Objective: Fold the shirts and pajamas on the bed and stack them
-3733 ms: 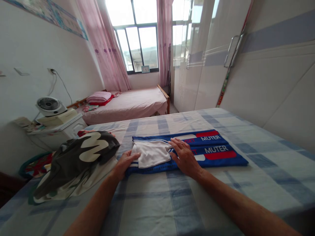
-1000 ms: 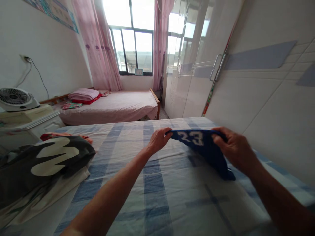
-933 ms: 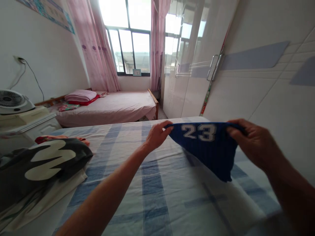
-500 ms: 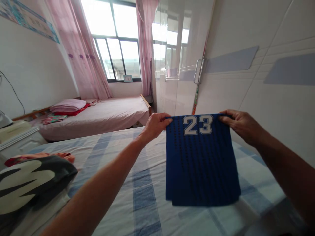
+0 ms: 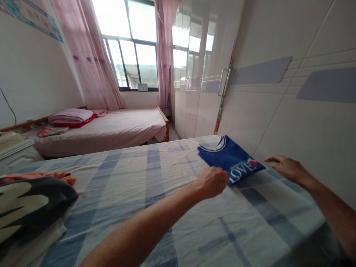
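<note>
A folded blue T-shirt (image 5: 232, 157) lies on the bed beside the wardrobe, its white-trimmed collar facing away from me. White "LOVE" lettering and a red patch show along its near edge. My left hand (image 5: 213, 181) is closed at the near left corner, fingers curled against the fabric; the fingertips are partly hidden. To the right of the shirt, my right hand (image 5: 289, 168) is held apart from it, empty, with fingers stretched out.
Dark clothing with a pale print (image 5: 36, 204) and an orange cloth (image 5: 63, 179) lie at left on the checked bedsheet (image 5: 125, 185). The white wardrobe (image 5: 278, 122) borders the bed on the right. A pink bed (image 5: 125, 128) stands beyond, under the window.
The T-shirt, held up earlier by both hands with "23" showing, now lies on the bed with its "LOVE" side up. My right hand has let go; my left has moved right and down.
</note>
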The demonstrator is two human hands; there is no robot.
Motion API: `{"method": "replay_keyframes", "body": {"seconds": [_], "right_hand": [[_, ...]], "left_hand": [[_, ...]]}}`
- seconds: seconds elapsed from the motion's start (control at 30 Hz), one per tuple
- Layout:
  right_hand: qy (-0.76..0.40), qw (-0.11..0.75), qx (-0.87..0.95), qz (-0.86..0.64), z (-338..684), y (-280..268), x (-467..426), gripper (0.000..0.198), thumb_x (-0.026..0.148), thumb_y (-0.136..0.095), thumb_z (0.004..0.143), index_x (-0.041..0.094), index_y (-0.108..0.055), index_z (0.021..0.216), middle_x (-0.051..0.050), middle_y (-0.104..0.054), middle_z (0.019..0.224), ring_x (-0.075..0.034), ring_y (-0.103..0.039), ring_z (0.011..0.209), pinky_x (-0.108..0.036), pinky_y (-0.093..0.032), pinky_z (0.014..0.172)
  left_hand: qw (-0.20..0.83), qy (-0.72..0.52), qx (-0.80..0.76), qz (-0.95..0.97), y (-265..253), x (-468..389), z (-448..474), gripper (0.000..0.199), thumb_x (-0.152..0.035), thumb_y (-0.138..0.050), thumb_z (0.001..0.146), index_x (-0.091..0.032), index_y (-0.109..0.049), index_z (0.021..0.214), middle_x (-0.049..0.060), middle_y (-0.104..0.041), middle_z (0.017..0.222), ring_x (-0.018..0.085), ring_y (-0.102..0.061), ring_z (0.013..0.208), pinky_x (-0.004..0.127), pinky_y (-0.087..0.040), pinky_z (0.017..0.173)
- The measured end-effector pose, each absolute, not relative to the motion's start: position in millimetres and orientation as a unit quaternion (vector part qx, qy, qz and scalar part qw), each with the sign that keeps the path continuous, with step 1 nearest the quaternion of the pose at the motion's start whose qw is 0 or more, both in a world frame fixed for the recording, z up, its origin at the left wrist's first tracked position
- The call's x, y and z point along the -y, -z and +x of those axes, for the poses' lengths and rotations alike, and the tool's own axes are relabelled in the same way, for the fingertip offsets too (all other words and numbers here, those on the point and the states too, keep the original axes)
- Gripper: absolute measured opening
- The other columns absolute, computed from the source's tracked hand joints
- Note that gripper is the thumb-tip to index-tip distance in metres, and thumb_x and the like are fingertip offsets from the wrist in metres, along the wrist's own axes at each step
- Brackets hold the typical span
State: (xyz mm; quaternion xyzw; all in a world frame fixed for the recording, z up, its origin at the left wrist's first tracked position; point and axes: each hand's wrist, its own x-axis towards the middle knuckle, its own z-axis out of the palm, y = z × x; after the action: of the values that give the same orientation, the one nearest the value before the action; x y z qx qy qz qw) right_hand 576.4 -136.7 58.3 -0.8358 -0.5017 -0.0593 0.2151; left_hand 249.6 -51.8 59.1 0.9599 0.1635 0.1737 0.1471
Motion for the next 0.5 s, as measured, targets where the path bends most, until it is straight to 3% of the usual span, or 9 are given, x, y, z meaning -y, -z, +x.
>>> {"method": "replay_keyframes", "body": {"seconds": [0.13,0.27,0.4,0.5], "right_hand": [[0.052,0.217,0.505,-0.834,586,-9,153,0.018,0.024,-0.051,0.070,0.028,-0.067,0.076,-0.010,-0.071,0.092,-0.029,-0.066,0.086,-0.039,-0.046,0.077],[0.087,0.214,0.523,-0.821,556,-12,129,0.032,0.035,-0.043,0.081,0.020,-0.065,0.100,-0.017,-0.066,0.109,-0.031,-0.063,0.095,-0.041,-0.045,0.083],[0.121,0.236,0.555,-0.788,512,-11,81,0.045,0.042,-0.036,0.087,0.019,-0.056,0.121,-0.014,-0.054,0.131,-0.028,-0.046,0.123,-0.042,-0.035,0.101],[0.114,0.211,0.558,-0.794,482,11,54,0.052,0.046,-0.033,0.089,0.018,-0.051,0.129,-0.014,-0.045,0.141,-0.030,-0.035,0.132,-0.051,-0.028,0.105]], "left_hand": [[0.159,-0.114,-0.137,0.971,-20,63,196,0.021,-0.019,-0.051,0.083,-0.021,-0.069,0.092,0.006,-0.070,0.096,0.020,-0.065,0.087,0.028,-0.050,0.077],[0.175,-0.158,-0.200,0.951,-5,51,140,0.021,-0.018,-0.051,0.084,-0.023,-0.068,0.096,0.004,-0.067,0.105,0.018,-0.062,0.098,0.028,-0.048,0.088],[0.110,-0.188,-0.314,0.924,11,31,88,0.024,-0.021,-0.048,0.087,-0.026,-0.066,0.102,0.004,-0.062,0.119,0.020,-0.058,0.109,0.034,-0.048,0.093],[0.048,-0.204,-0.376,0.903,27,18,57,0.027,-0.026,-0.047,0.089,-0.023,-0.064,0.110,0.007,-0.058,0.127,0.024,-0.052,0.120,0.041,-0.044,0.101]]}}
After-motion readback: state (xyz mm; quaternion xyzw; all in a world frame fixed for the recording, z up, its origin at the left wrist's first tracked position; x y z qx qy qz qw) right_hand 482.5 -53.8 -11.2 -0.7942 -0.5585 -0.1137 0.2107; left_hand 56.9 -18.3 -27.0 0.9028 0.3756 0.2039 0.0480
